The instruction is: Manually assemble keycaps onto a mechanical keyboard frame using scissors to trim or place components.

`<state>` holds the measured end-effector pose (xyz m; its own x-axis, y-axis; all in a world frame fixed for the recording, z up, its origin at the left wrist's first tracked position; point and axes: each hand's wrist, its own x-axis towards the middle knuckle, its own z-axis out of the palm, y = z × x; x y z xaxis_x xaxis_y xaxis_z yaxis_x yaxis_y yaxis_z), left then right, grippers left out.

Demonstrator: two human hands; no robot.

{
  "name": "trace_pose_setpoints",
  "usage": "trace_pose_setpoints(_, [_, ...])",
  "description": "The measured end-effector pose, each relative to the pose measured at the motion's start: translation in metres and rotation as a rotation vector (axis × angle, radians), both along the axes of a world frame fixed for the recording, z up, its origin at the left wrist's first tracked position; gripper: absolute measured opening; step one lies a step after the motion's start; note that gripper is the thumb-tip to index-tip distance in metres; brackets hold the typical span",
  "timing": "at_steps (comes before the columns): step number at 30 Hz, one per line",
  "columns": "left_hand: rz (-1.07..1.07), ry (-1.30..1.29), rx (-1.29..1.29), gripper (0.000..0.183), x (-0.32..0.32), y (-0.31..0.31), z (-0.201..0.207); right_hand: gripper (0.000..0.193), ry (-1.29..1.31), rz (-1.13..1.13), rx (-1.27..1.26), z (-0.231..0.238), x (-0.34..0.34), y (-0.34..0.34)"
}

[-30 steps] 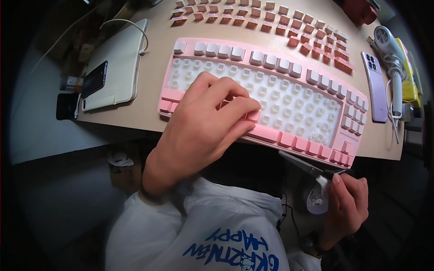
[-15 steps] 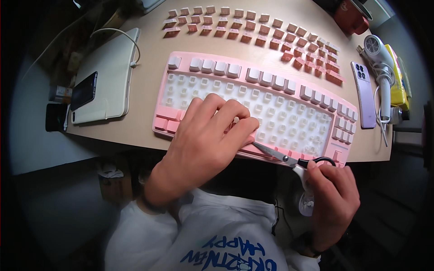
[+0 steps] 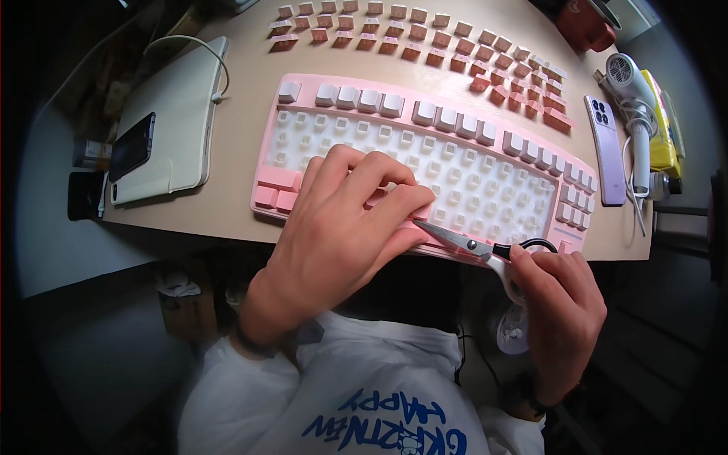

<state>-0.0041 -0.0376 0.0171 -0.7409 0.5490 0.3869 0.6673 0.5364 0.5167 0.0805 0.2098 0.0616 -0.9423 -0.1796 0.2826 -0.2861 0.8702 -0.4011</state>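
A pink keyboard (image 3: 485, 199) lies across the desk, its middle rows bare down to white switches. Pale keycaps (image 3: 369, 100) remain along the top and right side, pink ones (image 3: 279, 179) at the lower left. My left hand (image 3: 326, 212) reaches over the front of the board, its thumb and fingers pinching a pink keycap (image 3: 423, 211) that they mostly cover. In my right hand (image 3: 560, 307) is a pair of scissors (image 3: 472, 244) with one black and one white handle. The scissors' point meets the front row right beside my left fingertips.
Behind the keyboard stand rows of loose pink keycaps (image 3: 412, 51). On the right are a purple phone (image 3: 609, 163), a hair dryer (image 3: 641, 136), a yellow pack (image 3: 662, 125) and a red mug (image 3: 588, 26). A dark phone (image 3: 133, 146) rests on a white case (image 3: 178, 129) at left.
The whole view has shifted slightly, with the desk and keyboard a little higher. My left thumb sits lower, away from the keycap's front edge, and the scissors' tip shows more plainly there.
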Motion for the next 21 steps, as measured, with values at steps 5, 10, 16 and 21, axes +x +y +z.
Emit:
trace_pose_setpoints(5, [0.021,-0.007,0.004,0.039,0.002,-0.001,-0.003,0.034,0.016,-0.040,-0.151,-0.018,0.010,-0.005])
trace_pose_setpoints(10, [0.030,-0.018,0.002,0.038,0.003,0.000,-0.003,0.039,-0.101,-0.069,-0.180,-0.016,0.026,-0.008])
trace_pose_setpoints(16, [0.030,0.011,0.033,0.036,0.003,0.003,-0.007,0.036,0.024,-0.051,-0.048,-0.004,0.022,-0.008])
trace_pose_setpoints(21, [0.081,0.038,0.012,0.037,0.009,0.001,-0.006,0.035,0.022,-0.050,-0.056,0.000,0.021,-0.017])
